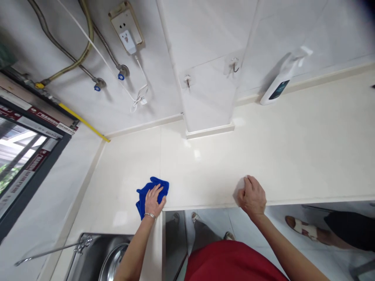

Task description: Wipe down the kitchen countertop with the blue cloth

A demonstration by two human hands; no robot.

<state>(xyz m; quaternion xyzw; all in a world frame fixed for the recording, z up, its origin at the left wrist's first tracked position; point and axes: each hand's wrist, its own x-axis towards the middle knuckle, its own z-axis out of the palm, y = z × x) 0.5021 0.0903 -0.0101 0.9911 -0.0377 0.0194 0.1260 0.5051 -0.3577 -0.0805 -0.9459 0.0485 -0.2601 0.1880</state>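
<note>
Left grip [153,199]: one hand, palm down, fingers spread flat over a blue cloth [142,196], lower left of centre; a bracelet [150,215] at the wrist. Right grip [252,195]: one hand, fingers curled into a loose fist, near the front edge of the tabletop [205,175], right of centre; whether it encloses anything cannot be told.

Head view, contents as follows.

Blue cloth: one, crumpled, lying on the tabletop beside its inner corner, partly covered by the hand.

Tabletop: pale, glossy, running from lower left across to the right edge of the frame.

Spray bottle [275,90]: white, dark label, standing against the wall, upper right.

Hooks: two, on the wall projection, upper centre; one left [188,80], one right [234,65].

Socket [131,23]: wall-mounted, upper left, with white plug [127,41] inserted and white cable [143,76] hanging below.

Valves: two, blue-capped, upper left [121,74].

Yellow pipe [84,123]: along the wall, left.

Window [20,152]: dark-framed, left edge.

Sink [90,259]: steel, lower left, holding a metal bowl [113,258]; faucet [49,251] alongside.

Red garment [231,261]: worn by the person, bottom centre.

Sandalled foot [306,229]: another person's, on the floor, lower right.
</note>
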